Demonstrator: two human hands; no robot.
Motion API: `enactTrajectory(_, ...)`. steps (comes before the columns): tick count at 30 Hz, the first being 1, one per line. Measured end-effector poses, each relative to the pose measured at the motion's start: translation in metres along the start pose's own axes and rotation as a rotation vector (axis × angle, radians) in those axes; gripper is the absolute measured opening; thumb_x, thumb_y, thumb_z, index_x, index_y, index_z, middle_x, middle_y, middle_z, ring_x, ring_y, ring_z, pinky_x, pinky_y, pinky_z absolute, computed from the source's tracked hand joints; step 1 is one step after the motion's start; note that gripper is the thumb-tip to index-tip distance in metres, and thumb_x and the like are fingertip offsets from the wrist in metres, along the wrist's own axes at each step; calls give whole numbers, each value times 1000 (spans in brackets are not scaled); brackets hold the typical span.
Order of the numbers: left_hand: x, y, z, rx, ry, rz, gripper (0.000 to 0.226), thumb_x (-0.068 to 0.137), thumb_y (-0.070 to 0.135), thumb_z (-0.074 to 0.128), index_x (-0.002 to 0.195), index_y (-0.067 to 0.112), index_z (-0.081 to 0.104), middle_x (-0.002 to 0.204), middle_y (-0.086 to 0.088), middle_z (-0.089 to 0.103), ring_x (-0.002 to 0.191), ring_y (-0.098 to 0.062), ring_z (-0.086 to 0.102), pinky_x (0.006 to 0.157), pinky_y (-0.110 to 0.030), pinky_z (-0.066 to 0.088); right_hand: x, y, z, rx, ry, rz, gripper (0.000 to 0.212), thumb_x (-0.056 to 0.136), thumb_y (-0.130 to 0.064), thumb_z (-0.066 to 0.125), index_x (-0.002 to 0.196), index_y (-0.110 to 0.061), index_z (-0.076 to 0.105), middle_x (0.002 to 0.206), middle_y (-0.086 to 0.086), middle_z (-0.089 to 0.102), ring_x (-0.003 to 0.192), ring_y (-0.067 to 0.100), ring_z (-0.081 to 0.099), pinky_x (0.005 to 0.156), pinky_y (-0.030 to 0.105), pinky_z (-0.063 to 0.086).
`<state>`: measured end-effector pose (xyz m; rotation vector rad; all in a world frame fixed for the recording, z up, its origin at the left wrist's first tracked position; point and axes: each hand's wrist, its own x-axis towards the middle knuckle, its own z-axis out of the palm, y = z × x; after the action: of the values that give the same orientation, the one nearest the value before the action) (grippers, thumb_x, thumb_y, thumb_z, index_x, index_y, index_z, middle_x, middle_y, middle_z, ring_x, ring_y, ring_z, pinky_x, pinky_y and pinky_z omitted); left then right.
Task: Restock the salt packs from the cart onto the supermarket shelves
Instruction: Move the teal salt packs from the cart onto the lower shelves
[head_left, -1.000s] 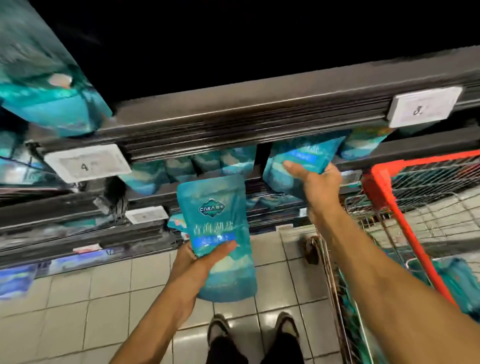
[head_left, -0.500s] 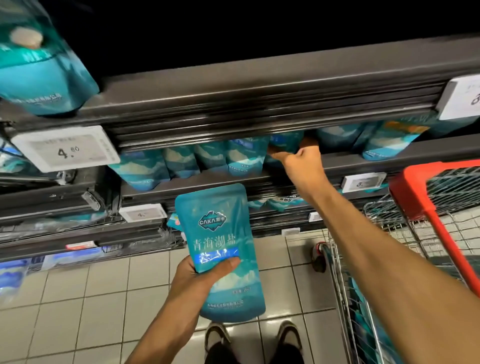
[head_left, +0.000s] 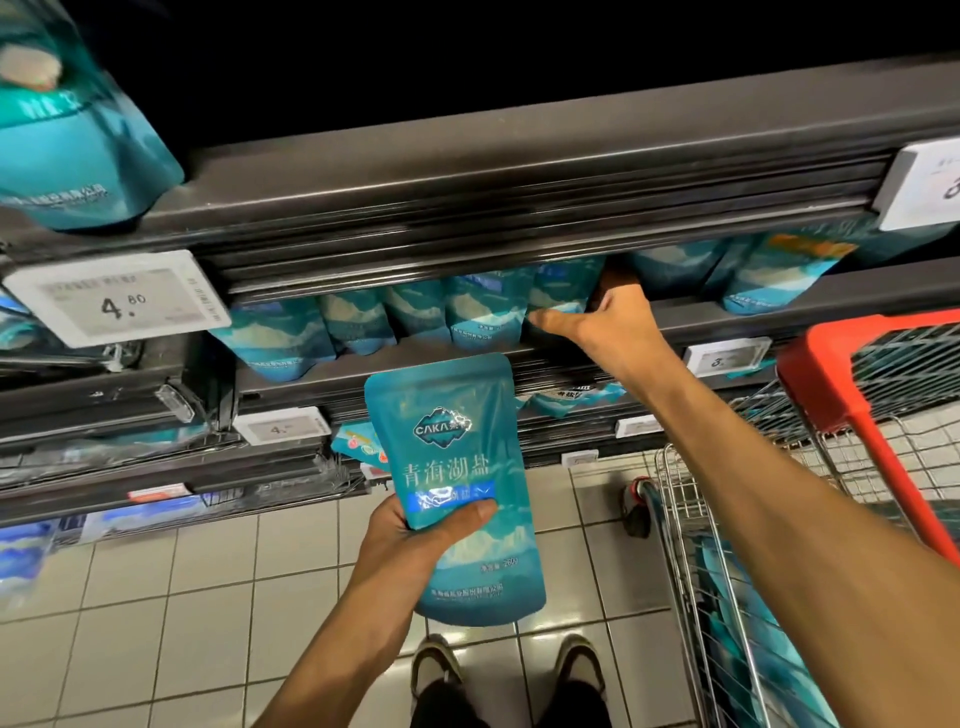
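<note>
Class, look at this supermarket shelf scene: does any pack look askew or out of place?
Yes. The teal salt pouch at the top left leans out over the dark shelf edge, tilted, unlike the upright row below.

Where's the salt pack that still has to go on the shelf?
In the head view the salt pack is at centre, gripped in the left hand, below the shelf row of packs and left of the cart.
</note>
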<state>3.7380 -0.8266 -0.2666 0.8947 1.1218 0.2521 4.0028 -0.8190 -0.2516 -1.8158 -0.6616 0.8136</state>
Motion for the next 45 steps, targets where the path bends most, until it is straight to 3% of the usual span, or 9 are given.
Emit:
enactTrajectory(2,3,2,2,11,-9,5,49,49,35,90,95,27,76,102,-5,76,95,-25,74,93,-49,54,-13,5,-7,-30,48,-26,38,73,-16,88,104,-8,68,101,-2,76,96,11,72,87,33,58)
enactTrajectory(5,5,6,8,35,-49,20,51,48,37,94,95,28,77,101,-5,77,95,-24,74,94,-48,54,-58,17,-14,-11,220,-131,62,75,-21,86,127,-13,54,126,-1,62,121,11,58,107,32,45)
enactTrajectory(8,9,11,23,67,-105,55,51,46,40,96,93,31,77,100,-3,77,94,-22,74,90,-41,55,-115,32,-18,155,215,-91,54,78,-38,82,122,-20,58,114,3,64,110,13,62,96,36,52)
enactTrajectory(12,14,16,56,141,-208,137,40,55,37,85,93,30,78,98,1,77,93,-17,74,78,-26,57,-164,43,-18,349,-309,108,40,77,-24,82,115,-27,69,114,2,73,109,18,69,91,32,56)
enactTrajectory(17,16,25,101,353,-325,224,33,77,24,81,108,26,68,101,10,76,92,-4,71,72,-15,54,-167,59,-33,467,-32,181,40,68,6,80,105,-9,73,101,13,77,93,26,73,77,27,58)
enactTrajectory(27,43,41,91,277,24,435,21,99,31,50,105,20,67,97,2,73,96,-6,68,76,-25,56,-85,55,-68,371,428,25,39,70,9,81,100,-13,70,99,2,77,85,11,73,82,27,59)
enactTrajectory(32,47,31,78,212,75,393,26,102,27,45,97,22,70,95,-4,74,92,-11,68,61,-18,55,-35,44,-64,315,431,-30,36,71,1,84,97,-20,69,100,4,76,94,20,73,89,38,59)
enactTrajectory(37,45,23,67,152,93,361,26,97,37,50,96,22,71,95,-4,74,92,-13,69,62,-23,57,6,37,-55,66,439,-41,33,73,-15,87,92,4,67,93,18,74,91,35,71,81,49,57)
enactTrajectory(45,42,21,56,139,154,341,28,103,24,43,101,15,69,92,-4,74,86,-8,68,60,-24,57,23,35,-35,-155,257,-66,11,80,-16,81,78,-13,71,81,10,75,84,23,73,71,48,57)
